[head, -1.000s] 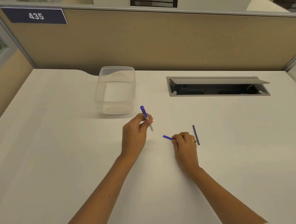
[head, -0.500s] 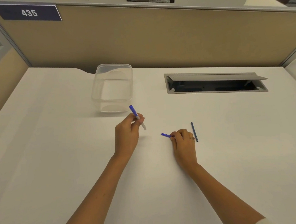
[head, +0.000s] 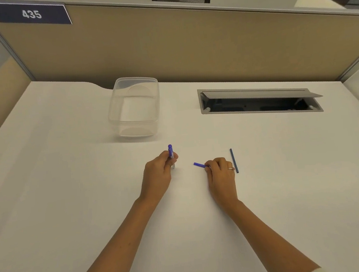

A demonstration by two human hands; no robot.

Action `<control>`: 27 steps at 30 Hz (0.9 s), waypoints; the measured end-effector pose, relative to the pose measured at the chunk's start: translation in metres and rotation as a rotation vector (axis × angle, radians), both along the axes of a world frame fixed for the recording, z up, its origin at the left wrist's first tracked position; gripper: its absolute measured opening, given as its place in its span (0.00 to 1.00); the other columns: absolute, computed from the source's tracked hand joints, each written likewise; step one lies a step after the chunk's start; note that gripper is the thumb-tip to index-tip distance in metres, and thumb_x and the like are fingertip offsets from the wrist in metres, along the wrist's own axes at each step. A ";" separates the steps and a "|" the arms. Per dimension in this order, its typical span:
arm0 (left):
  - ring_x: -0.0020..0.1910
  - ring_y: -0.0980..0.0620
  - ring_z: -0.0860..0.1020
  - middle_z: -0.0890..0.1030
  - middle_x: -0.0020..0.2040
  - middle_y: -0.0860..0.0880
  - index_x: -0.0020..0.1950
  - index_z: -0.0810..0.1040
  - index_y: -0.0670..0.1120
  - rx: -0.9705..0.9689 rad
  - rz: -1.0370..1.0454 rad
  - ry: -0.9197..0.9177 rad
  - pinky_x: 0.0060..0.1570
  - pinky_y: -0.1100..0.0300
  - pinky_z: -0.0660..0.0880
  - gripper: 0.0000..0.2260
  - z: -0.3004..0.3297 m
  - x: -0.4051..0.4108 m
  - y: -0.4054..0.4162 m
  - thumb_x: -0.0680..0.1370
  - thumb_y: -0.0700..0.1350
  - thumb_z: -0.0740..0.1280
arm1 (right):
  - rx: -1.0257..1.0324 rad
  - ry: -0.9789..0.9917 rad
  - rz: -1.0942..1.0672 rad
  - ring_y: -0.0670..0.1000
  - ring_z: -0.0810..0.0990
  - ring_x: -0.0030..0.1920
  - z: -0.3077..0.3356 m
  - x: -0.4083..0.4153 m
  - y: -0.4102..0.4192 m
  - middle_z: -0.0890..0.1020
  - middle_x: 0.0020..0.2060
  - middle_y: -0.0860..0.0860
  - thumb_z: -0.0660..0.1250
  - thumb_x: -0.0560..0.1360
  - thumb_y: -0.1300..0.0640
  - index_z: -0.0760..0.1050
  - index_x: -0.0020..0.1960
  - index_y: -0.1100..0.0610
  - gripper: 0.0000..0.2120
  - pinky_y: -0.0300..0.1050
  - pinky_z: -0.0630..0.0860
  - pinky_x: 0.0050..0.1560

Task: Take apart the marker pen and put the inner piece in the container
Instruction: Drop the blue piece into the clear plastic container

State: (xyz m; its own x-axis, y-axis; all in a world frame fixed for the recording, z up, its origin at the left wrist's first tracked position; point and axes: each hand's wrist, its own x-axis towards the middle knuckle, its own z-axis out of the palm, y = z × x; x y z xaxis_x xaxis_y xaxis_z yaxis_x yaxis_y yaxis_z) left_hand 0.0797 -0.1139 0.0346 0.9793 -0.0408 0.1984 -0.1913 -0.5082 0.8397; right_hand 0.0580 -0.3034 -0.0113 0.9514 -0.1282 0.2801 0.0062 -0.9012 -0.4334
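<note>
My left hand [head: 159,173] grips the marker body [head: 170,153], blue at the top and white lower down, held nearly upright with its lower end close to the desk. My right hand [head: 220,171] rests on the desk, closed on a short blue piece [head: 199,165] that sticks out to the left. A thin dark blue rod [head: 234,160], the inner piece, lies flat on the desk just right of my right hand. The clear plastic container [head: 137,126] stands open beyond my left hand, with nothing visible inside.
The white desk [head: 69,190] is bounded by a tan partition [head: 187,47] at the back. A grey cable hatch [head: 258,100] with its lid raised is set into the desk at the back right.
My left hand has tipped the marker body from slanted to nearly upright and lowered it toward the desk. My right hand and the thin rod stay put.
</note>
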 end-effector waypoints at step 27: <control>0.38 0.53 0.80 0.83 0.45 0.53 0.50 0.76 0.45 -0.012 0.156 -0.096 0.38 0.69 0.71 0.07 0.007 0.010 -0.003 0.80 0.44 0.59 | 0.002 -0.019 0.004 0.59 0.74 0.40 -0.002 0.000 -0.002 0.78 0.43 0.57 0.65 0.74 0.64 0.78 0.47 0.60 0.03 0.50 0.72 0.38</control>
